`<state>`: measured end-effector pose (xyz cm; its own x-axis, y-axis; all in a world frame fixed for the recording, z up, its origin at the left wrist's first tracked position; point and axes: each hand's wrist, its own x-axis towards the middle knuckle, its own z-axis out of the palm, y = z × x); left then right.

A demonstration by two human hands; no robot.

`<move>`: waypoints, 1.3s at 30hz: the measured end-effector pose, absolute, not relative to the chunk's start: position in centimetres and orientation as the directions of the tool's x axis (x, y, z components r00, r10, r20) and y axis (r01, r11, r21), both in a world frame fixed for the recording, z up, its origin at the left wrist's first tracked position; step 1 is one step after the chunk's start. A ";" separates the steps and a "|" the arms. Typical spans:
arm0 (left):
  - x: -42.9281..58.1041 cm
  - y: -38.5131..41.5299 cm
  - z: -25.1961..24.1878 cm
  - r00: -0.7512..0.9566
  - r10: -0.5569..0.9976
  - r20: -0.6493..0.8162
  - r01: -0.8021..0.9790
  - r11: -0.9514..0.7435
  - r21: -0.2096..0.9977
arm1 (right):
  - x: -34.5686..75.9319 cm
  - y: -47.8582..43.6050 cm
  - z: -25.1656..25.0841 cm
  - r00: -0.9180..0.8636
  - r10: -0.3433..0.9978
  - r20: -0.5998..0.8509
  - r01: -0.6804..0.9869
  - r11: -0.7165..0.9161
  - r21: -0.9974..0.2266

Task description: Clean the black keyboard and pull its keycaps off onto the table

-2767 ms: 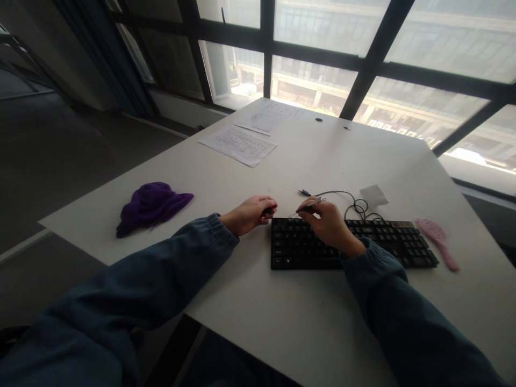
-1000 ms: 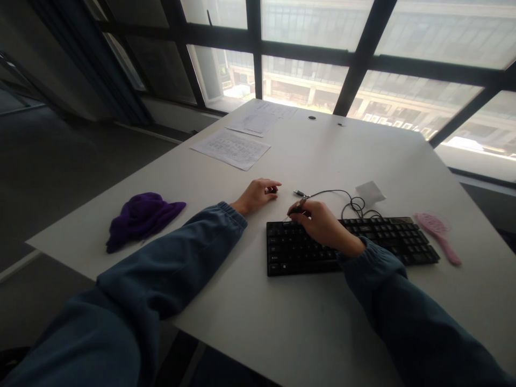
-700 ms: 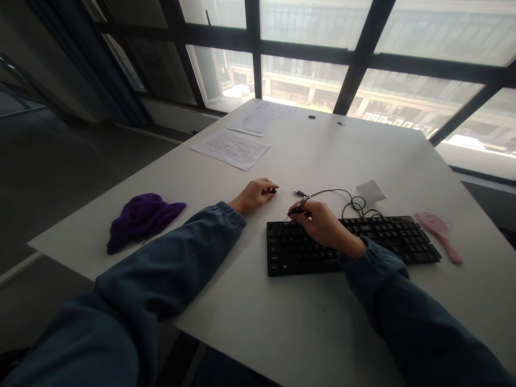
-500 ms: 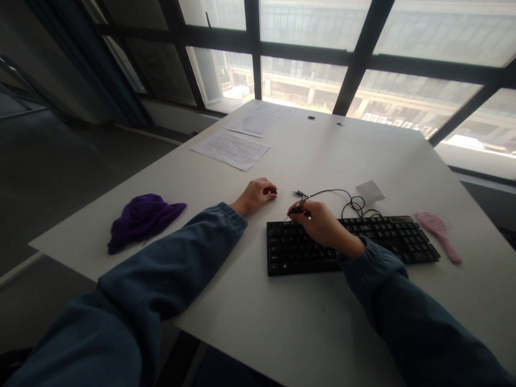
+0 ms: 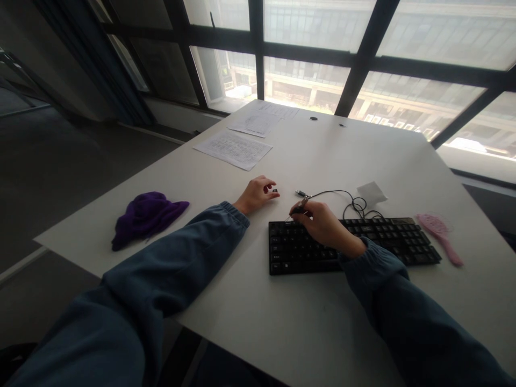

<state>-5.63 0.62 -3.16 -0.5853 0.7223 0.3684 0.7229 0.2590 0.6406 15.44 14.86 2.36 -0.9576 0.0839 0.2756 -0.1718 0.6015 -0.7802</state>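
My left hand (image 5: pixel 257 195) rests on the white table with thumb and fingers apart. Between its fingertips lies a small black keycap (image 5: pixel 274 191) on the tabletop. My right hand (image 5: pixel 322 223) is closed around what looks like a keycap puller (image 5: pixel 299 208), with a dark body and thin wire prongs pointing down. The prongs are over the top-left edge of a black keyboard (image 5: pixel 310 266); whether they touch it I cannot tell. The right hand and wrist hide part of the keys.
A black cable with a USB plug (image 5: pixel 300 193) curls behind the keyboard, near a small white paper (image 5: pixel 372 192). To the right lies a pink hairbrush (image 5: pixel 441 236). A purple cloth hat (image 5: pixel 147 217) sits on the left; printed sheets (image 5: pixel 234 150) lie farther back, toward the windows.
My left thumb and fingers have spread and let go of the keycap, which now lies on the table. The right hand stays in place with its tool.
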 end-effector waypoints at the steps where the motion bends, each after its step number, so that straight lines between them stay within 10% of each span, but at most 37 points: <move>1: -5.6 0.5 -3.1 -0.600 0.709 0.370 0.713 0.265 0.649 | 15.5 14.8 2.4 -0.958 0.081 0.277 -0.175 0.600 -0.781; 8: -2.0 -0.2 -1.8 -0.570 0.664 0.483 0.760 0.204 0.617 | 15.6 14.6 2.3 -0.956 0.055 0.288 -0.194 0.618 -0.762; 18: -1.5 5.0 0.1 -0.390 0.894 0.222 0.791 0.201 0.578 | 16.6 19.4 4.1 -0.868 0.313 0.386 -0.143 0.586 -0.798; 28: 1.4 16.0 0.0 -0.067 0.980 -0.188 0.888 0.144 0.436 | 20.0 36.3 2.1 -0.642 0.747 -0.173 0.245 -0.014 -0.969; 39: 8.8 21.6 0.3 0.215 0.961 -0.174 0.854 -0.099 0.510 | 23.7 37.7 1.6 -0.400 0.891 -0.214 0.191 -0.147 -0.970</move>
